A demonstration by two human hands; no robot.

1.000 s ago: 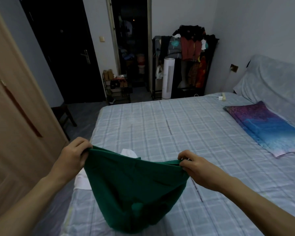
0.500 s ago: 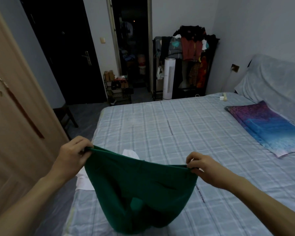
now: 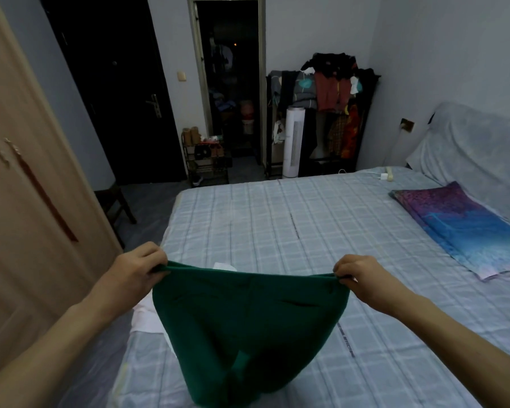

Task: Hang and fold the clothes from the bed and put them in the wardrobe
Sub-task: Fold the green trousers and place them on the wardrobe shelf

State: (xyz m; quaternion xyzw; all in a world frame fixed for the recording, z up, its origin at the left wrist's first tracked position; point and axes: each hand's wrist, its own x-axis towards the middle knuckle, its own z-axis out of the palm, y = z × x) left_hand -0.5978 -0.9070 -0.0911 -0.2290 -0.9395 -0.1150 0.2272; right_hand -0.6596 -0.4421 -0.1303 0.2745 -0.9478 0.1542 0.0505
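A dark green garment (image 3: 242,328) hangs in front of me over the near part of the bed (image 3: 277,225), its top edge stretched almost straight. My left hand (image 3: 133,275) pinches the left end of that edge and my right hand (image 3: 362,278) pinches the right end. The lower part sags down toward the checked sheet. A white garment (image 3: 145,318) lies on the bed behind the green one, mostly hidden by it. The light wooden wardrobe (image 3: 27,201) stands at my left with its doors shut.
A folded purple and blue cloth (image 3: 460,228) lies on the right side of the bed near the covered headboard. Beyond the bed stand a clothes rack (image 3: 327,92) full of garments, a white tower fan (image 3: 292,142), a shoe rack (image 3: 206,160) and a dark stool (image 3: 115,201).
My hands have moved apart, the right one further right, and pulled the green garment's top edge taut. The garment now hangs wider and flatter.
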